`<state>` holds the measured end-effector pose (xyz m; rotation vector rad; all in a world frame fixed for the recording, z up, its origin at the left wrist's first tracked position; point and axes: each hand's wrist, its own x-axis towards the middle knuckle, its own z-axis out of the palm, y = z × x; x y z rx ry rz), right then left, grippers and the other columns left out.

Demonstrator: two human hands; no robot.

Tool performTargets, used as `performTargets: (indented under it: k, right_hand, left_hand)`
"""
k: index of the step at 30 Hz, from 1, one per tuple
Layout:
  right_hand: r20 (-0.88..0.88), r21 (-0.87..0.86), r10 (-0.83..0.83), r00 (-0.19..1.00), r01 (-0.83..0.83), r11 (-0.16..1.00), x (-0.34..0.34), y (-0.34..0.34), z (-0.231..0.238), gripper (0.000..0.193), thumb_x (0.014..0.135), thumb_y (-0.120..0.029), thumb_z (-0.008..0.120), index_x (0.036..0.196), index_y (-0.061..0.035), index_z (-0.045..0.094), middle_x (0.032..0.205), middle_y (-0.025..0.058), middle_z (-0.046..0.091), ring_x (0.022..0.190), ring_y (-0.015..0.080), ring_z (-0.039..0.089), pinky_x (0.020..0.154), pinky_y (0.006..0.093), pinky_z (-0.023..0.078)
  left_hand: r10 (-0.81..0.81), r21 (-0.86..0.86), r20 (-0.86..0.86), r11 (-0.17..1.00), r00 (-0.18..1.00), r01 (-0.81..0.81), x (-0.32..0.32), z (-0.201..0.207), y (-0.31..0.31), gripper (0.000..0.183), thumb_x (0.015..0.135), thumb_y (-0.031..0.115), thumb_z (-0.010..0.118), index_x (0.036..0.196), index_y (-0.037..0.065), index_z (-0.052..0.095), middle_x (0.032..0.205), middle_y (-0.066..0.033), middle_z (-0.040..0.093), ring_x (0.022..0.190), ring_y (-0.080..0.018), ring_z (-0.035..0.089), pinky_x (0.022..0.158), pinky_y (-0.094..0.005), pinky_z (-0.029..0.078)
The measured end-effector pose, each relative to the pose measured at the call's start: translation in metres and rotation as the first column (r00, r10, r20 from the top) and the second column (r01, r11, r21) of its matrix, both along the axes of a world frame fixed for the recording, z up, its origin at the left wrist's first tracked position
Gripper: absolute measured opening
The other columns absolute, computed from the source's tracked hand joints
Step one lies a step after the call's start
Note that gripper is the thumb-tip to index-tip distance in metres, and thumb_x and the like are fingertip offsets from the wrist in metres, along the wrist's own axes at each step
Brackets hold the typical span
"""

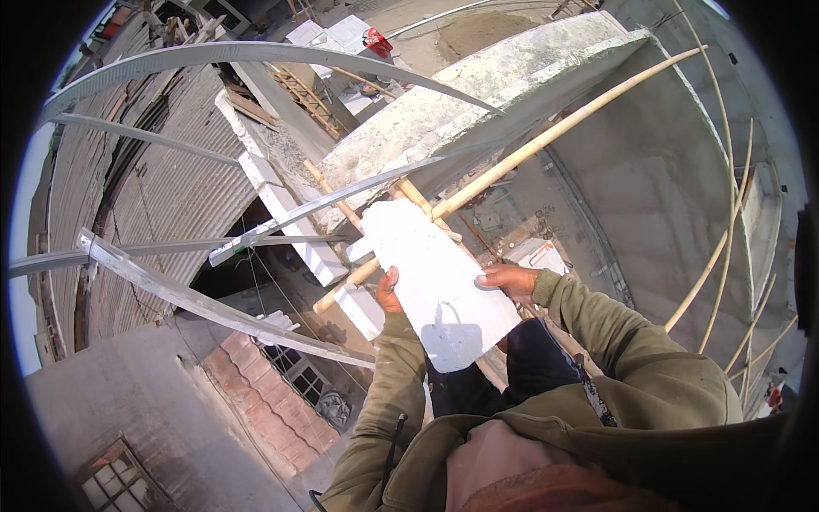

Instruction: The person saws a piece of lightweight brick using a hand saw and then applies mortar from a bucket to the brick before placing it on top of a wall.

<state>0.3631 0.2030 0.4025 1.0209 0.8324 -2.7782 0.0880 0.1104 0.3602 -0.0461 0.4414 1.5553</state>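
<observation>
The left fingers (390, 276) and right fingers (493, 278) grip opposite edges of the white block (439, 269), held before the legs (536, 367). Open room lies between the block's right edge and the grey wall (653, 188).

Got a white block (437, 269) two-handed here
Left fingers (390, 280) on one edge, right fingers (495, 278) opposite, bamboo pole (567, 132) beyond.

That's a loose olive-green jacket (674, 375) over there, its long creased sleeves (381, 369) ending at bare hands (510, 280). I see a thin dark cord (394, 448) by the left sleeve, and dark trousers (539, 357) below.
</observation>
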Motion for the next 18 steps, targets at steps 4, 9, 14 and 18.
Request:
performTargets:
  k: [4, 9, 14, 18]
  right_hand:
    - [0.067, -0.114, 0.058, 0.996, -0.051, 0.992, 0.029, -0.023, 0.066, 0.07, 0.094, -0.037, 0.074, 0.144, 0.0074, 0.052, 0.139, 0.0203, 0.063, 0.121, 0.0293, 0.066, 0.107, 0.0433, 0.05]
    - [0.057, 0.052, -0.165, 0.985, 0.162, 0.985, 0.071, -0.047, 0.138, 0.067, 0.093, -0.034, 0.075, 0.141, 0.008, 0.055, 0.132, 0.0194, 0.067, 0.115, 0.0291, 0.068, 0.101, 0.0417, 0.053]
    - [0.439, 0.515, -0.386, 0.811, 0.125, 0.848, 0.117, -0.045, 0.187, 0.077, 0.078, -0.039, 0.086, 0.129, 0.0113, 0.058, 0.118, 0.0208, 0.068, 0.102, 0.0284, 0.069, 0.091, 0.0408, 0.054]
    - [0.603, 0.704, -0.589, 0.538, -0.012, 0.71, 0.202, -0.058, 0.178, 0.086, 0.069, -0.036, 0.092, 0.126, 0.0111, 0.05, 0.122, 0.0297, 0.063, 0.113, 0.0367, 0.067, 0.098, 0.0429, 0.053]
  left_hand:
    - [-0.005, -0.084, -0.072, 0.996, 0.997, -0.001, 0.024, 0.039, -0.019, 0.072, 0.089, 0.031, 0.073, 0.146, -0.005, 0.047, 0.136, -0.0216, 0.063, 0.121, -0.0381, 0.064, 0.107, -0.0522, 0.052]
    - [-0.264, -0.379, -0.312, 0.916, 0.912, 0.135, 0.046, 0.113, -0.023, 0.063, 0.094, 0.041, 0.068, 0.141, 0.0, 0.055, 0.129, -0.0142, 0.067, 0.123, -0.0344, 0.063, 0.104, -0.0507, 0.052]
    - [-0.623, -0.625, -0.781, 0.779, -0.047, 0.046, -0.017, 0.114, -0.083, 0.029, 0.086, 0.024, 0.079, 0.104, 0.002, 0.078, 0.095, -0.0069, 0.074, 0.084, -0.0181, 0.068, 0.072, -0.0349, 0.052]
    - [-0.574, -0.612, -0.777, 0.785, 0.261, -0.095, -0.035, 0.097, -0.143, 0.024, 0.089, 0.018, 0.078, 0.083, -0.004, 0.069, 0.077, -0.0122, 0.069, 0.062, -0.0189, 0.066, 0.058, -0.0363, 0.055]
